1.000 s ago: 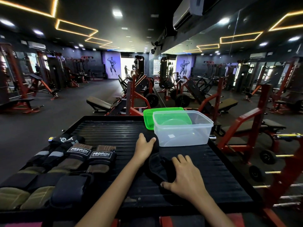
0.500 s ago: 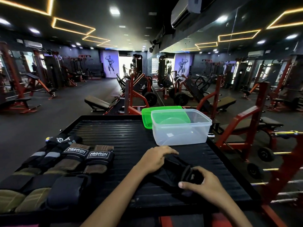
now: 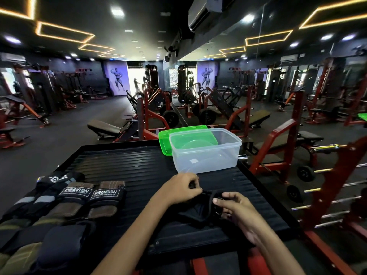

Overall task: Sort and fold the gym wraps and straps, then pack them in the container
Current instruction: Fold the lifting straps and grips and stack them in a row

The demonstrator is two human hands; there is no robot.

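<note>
Low on the ribbed black surface [image 3: 139, 171], at about five o'clock from its middle, I see the black strap [image 3: 195, 212] lying bunched between my two hands. My left hand [image 3: 178, 190] sits at the strap's eleven o'clock end, its fingers [image 3: 193, 182] curled inward and pinching a bit of the dark fabric. My right hand [image 3: 235, 208] is at the three o'clock side, with its fingers [image 3: 218, 201] curled round the strap's edge, the thumb on top. The rest of the strap sags onto the surface below and between both grips.

At twelve o'clock from the hands stands the clear plastic container [image 3: 205, 153], just beyond my left knuckles, I cannot tell whether touching them. A green lid [image 3: 166, 140] lies behind it at its eleven o'clock, partly seen through the clear wall.

Out at nine o'clock, along the surface's left edge, rows of wraps [image 3: 59, 211] lie side by side, two of them bearing PROIRON labels [image 3: 103, 193]. Beyond the surface are red-framed gym machines [image 3: 278, 147] and a dark floor [image 3: 49, 147].
</note>
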